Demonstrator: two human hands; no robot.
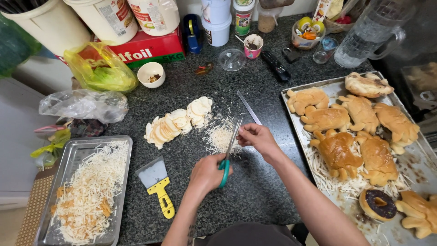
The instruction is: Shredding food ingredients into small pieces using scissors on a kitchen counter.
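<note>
**Scissors snipping shreds mid-surface**

Left hand [207, 173] is gripping the scissors [229, 152], fingers curled through the green handles, blades pointing at a shred pile [221, 136]. Right hand [257, 136] is pinching a thin strip at the blade tips. Bare surface [255, 191] is lying open between two trays: the left tray [82, 191] is holding shreds, the right tray [409, 159] buns and one doughnut [378, 204]. One scraper [157, 184] is resting just beside the left tray.
</note>
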